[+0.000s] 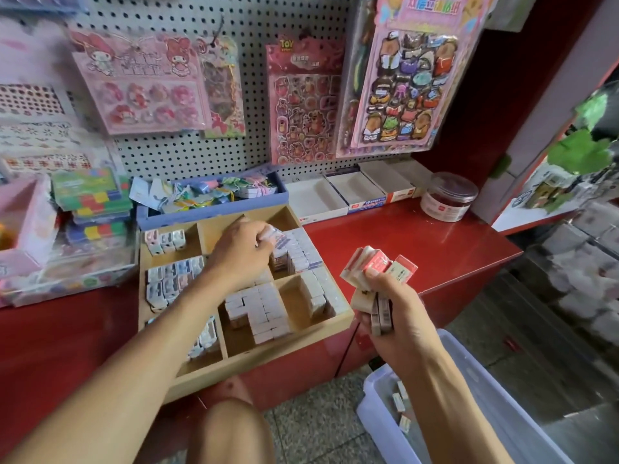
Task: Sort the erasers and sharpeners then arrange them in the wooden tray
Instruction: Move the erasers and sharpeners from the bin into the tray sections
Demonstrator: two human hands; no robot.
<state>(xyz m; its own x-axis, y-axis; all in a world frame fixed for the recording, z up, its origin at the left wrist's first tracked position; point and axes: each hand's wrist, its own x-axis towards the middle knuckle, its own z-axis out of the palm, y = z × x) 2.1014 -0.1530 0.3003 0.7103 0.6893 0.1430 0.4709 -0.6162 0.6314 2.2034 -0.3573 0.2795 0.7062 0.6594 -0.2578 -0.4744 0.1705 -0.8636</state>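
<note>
One eraser (273, 236) is pinched by the left hand (241, 252) over the wooden tray (338, 324), rear-right compartment, while a loose fistful of erasers (375, 283) is gripped by the right hand (393, 313), w/ spillage risked if grip slackens.

The red counter (418, 242) bears the wooden tray (234, 360) and a lidded jar (447, 197).

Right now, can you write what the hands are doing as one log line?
left hand: putting eraser into wooden tray | right hand: holding eraser stack | step: filling tray
</note>
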